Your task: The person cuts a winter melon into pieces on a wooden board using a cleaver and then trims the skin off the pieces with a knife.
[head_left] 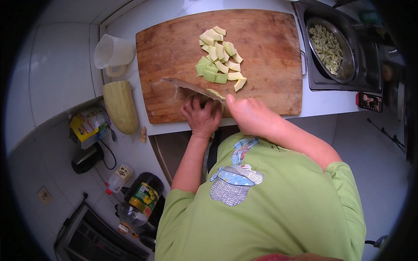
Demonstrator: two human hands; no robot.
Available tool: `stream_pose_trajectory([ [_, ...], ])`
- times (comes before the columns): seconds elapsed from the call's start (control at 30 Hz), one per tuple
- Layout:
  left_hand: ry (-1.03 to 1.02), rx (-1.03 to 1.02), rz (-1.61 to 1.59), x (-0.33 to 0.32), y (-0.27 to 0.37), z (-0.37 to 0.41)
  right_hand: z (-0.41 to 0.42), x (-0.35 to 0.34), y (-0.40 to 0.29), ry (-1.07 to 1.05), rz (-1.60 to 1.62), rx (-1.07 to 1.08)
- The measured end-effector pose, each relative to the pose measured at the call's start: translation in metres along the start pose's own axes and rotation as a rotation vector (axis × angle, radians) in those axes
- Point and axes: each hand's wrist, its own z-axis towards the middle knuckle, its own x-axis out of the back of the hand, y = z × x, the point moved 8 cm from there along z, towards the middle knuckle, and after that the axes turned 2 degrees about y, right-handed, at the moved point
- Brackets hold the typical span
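My right hand (pixel 249 114) is closed around the handle of a kitchen knife (pixel 192 87), whose broad blade points left over the wooden cutting board (pixel 267 65). Behind the blade, at the board's near edge, my left hand (pixel 203 115) presses with bent fingers on a piece of pale green gourd or melon, mostly hidden by the fingers and blade. A thin slice (pixel 215 94) shows on the blade's far side. Beyond the knife lie several flat cut pieces (pixel 221 67), pale green and cream, in a loose heap on the board.
A big peeled gourd piece (pixel 120 107) and a ginger piece (pixel 143 134) lie left of the board, below a plastic jug (pixel 114 53). Right of it, a metal bowl of chopped food (pixel 348 55) sits in the sink (pixel 369 73). Bottles, including an oil bottle (pixel 143 195), stand lower left.
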Motion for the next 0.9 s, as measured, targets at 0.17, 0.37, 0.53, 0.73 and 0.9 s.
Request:
stream_pose_trajectory([
  [0.17, 0.015, 0.003, -0.028, 0.010, 0.008, 0.009, 0.022, -0.020, 0.016, 0.124, -0.001, 0.003],
  [0.37, -0.018, -0.125, -0.121, 0.013, 0.005, 0.014, 0.030, -0.025, 0.033, 0.145, 0.145, -0.023],
  [0.53, -0.147, -0.253, -0.148, 0.024, 0.000, 0.020, 0.005, -0.022, 0.033, 0.232, 0.200, 0.018],
  [0.73, -0.127, -0.035, -0.147, 0.004, -0.015, -0.001, -0.013, -0.007, 0.012, 0.220, 0.070, 0.132],
  [0.9, -0.056, -0.012, -0.133, 0.004, -0.013, 0.000, -0.014, -0.009, 0.009, 0.169, -0.024, 0.129],
])
